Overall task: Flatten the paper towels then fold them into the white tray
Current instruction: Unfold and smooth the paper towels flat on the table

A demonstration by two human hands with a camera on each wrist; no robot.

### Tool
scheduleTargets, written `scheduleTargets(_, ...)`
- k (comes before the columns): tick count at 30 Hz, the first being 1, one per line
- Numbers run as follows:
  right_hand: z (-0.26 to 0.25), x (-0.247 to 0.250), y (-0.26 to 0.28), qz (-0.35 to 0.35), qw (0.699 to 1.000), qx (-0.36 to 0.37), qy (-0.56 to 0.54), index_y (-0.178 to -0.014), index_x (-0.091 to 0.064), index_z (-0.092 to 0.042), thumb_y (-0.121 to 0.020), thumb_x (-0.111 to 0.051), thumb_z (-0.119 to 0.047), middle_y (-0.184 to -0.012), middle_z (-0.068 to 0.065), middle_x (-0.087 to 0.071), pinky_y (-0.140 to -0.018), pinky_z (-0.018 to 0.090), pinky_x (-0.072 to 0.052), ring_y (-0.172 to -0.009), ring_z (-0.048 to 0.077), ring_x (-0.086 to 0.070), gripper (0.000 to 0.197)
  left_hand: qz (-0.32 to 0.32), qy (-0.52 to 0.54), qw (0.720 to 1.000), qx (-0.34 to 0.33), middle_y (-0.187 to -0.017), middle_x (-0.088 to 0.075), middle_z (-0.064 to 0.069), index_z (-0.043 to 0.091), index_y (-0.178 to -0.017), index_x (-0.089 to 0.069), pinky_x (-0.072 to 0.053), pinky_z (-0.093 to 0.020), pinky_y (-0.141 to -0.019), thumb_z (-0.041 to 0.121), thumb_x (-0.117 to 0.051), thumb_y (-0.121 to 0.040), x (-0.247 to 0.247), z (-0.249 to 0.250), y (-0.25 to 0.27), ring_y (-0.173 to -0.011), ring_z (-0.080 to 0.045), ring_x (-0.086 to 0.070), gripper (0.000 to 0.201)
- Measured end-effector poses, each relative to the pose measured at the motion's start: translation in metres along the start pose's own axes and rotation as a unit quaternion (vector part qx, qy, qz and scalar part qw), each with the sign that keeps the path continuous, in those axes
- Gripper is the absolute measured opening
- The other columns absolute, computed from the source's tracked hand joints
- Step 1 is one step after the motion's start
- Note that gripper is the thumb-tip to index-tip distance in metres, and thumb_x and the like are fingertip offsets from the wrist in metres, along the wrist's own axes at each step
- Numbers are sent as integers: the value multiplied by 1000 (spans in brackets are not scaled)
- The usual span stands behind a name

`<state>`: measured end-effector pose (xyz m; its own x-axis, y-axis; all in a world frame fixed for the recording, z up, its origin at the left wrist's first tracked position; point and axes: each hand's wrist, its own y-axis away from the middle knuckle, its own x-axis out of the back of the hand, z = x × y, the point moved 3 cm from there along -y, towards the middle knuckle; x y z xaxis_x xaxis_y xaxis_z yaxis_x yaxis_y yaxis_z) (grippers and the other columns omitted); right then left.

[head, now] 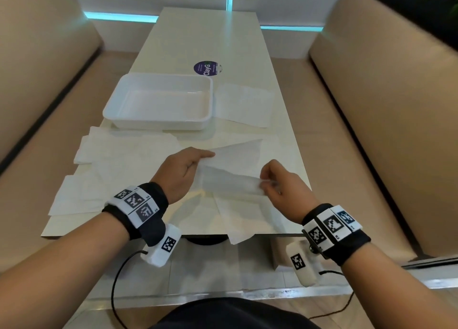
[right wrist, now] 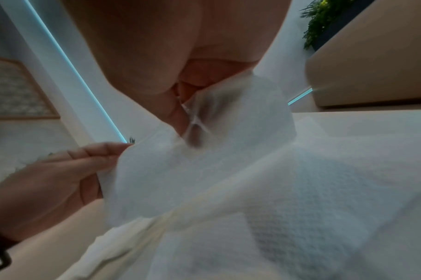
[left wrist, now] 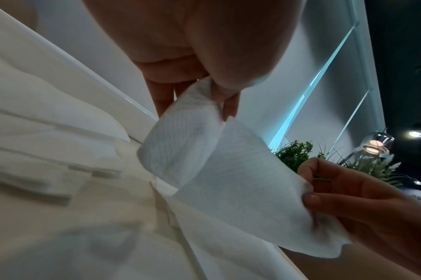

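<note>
One thin white embossed paper towel [head: 233, 170] hangs lifted above the near end of the long cream rectangular table [head: 203, 36], held between both hands. The left hand [head: 182, 172] pinches its left edge between thumb and fingers; the right hand [head: 280, 185] pinches its right end with curled fingers. In the left wrist view the sheet [left wrist: 204, 161] curls into a loose loop below the left thumb, and its other end is gripped by the right fingertips [left wrist: 310, 199].

Under it, one more white sheet [head: 247, 212] lies flat at the near edge, one corner drooping over it. A spread of overlapping white paper towels [head: 99, 170] covers the table's near left part; their number cannot be told. One further white sheet [head: 244, 105] lies flat toward the right edge, just beside the tray.

The one shallow white rectangular plastic tray [head: 158, 120] sits on the left half of the table, beyond the towels. Past it, one round dark sticker [head: 207, 68] lies on the tabletop.

Two tan padded benches [head: 386, 85] flank the table.
</note>
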<state>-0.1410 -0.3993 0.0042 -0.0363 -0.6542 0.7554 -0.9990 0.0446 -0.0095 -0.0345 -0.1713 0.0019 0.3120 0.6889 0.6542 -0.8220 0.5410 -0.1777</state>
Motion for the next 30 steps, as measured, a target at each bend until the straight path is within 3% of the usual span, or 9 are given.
scheduleTargets(4,-3,7,-9,33,998,1,-58,-104,-47,-26,-94,-51,-15,-88,-13,-60,-66,28,-49,-69,20,-61,16,67,-18,997,16,-121,-52,9,13,-127,-57,-27,4,-89,7,-49,-96,17,-4,-4,-110,-4,-47,32)
scheduleTargets(6,-4,10,-13,46,995,-8,-91,-108,-47,-26,-94,-51,-12,-87,-9,-62,-64,26,-49,-64,18,-60,20,94,-46,994,37,-125,-49,7,15,-132,-53,-28,-6,-94,13,-59,-92,26,-8,-2,-110,-1,-44,40)
scheduleTargets(11,-9,17,-27,44,983,-17,-177,-109,-53,-19,-92,-52,-3,-83,12,-63,-60,13,-46,-57,9,-57,23,114,-89,980,139,-137,-46,-6,13,-138,-45,-31,-22,-101,14,-66,-88,47,-39,12,-123,-19,-45,55)
scheduleTargets(13,-6,16,-34,15,987,-25,-156,-107,-54,-21,-91,-54,-4,-79,5,-63,-60,13,-46,-56,7,-56,23,108,-105,971,184,-139,-45,-9,11,-138,-45,-31,-25,-102,14,-67,-86,54,-53,19,-125,-25,-45,56)
scheduleTargets(16,1,11,-42,-26,992,-41,-118,-105,-56,-23,-91,-56,-9,-81,-5,-64,-67,22,-49,-60,7,-59,19,95,-122,957,246,-137,-45,-12,11,-137,-45,-34,-32,-102,12,-68,-85,64,-73,30,-122,-31,-47,57)
scheduleTargets(21,3,9,-47,-38,994,-38,-94,-106,-58,-21,-92,-56,-12,-87,-5,-66,-67,19,-49,-64,6,-61,17,65,-174,924,336,-145,-31,-13,16,-140,-41,-36,-44,-104,17,-71,-82,71,-93,44,-126,-37,-41,65)
scheduleTargets(25,-3,13,-52,-44,995,-20,-87,-103,-59,-22,-92,-57,-12,-90,-5,-66,-63,13,-48,-61,3,-59,16,75,-281,923,253,-152,-24,-8,25,-134,-48,-19,-48,-112,28,-72,-80,62,-77,32,-137,-32,-17,59)
scheduleTargets(27,-5,17,-56,-46,996,-16,-81,-102,-60,-24,-92,-57,-14,-91,-8,-65,-63,12,-47,-64,5,-60,15,64,-263,947,171,-151,-30,-4,27,-129,-53,-16,-45,-112,33,-70,-81,49,-57,19,-138,-29,-19,51)
scheduleTargets(30,-3,15,-64,-65,996,-28,-62,-100,-60,-25,-91,-57,-17,-87,-12,-64,-67,19,-49,-71,11,-62,12,-11,-167,985,32,-144,-44,0,27,-125,-58,-24,-38,-111,42,-58,-86,16,-19,3,-132,-23,-32,41)
